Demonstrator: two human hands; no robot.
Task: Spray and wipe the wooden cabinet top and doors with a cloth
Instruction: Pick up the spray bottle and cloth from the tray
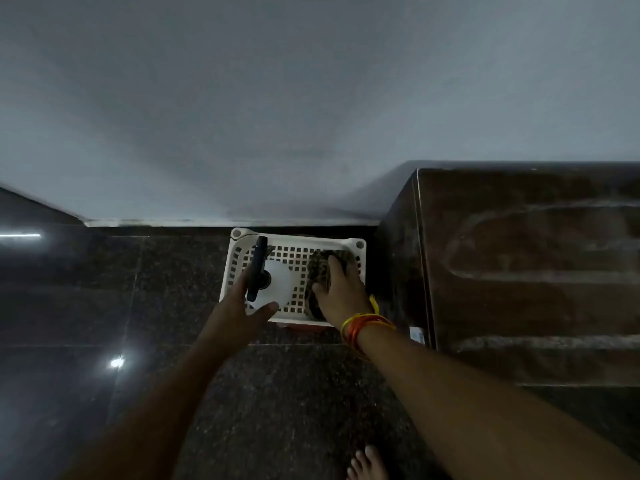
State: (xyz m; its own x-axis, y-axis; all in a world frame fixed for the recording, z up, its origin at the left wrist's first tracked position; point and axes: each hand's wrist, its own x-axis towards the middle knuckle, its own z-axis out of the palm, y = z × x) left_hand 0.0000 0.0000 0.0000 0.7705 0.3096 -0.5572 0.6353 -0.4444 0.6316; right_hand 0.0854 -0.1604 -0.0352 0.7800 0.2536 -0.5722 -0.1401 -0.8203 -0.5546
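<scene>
Both arms stretched forward; left hand point(242, 303) fingers spread, right hand point(341, 294) palm down.

Home — granite floor point(294, 393), wooden cabinet point(526, 271)

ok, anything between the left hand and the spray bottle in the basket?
Nothing visible. The left hand is open right beside the spray bottle in the white basket, fingers reaching around it. The right hand lies on the cloth, clear of it.

A dark speckled stone-tile floor point(298, 393) carries everything here. A white perforated plastic basket point(298, 252) sits on it against the foot of the pale wall, just beside the dark wooden cabinet point(519, 271), which stands on the same floor. A bare foot point(367, 464) rests on the tiles at the bottom edge.
</scene>
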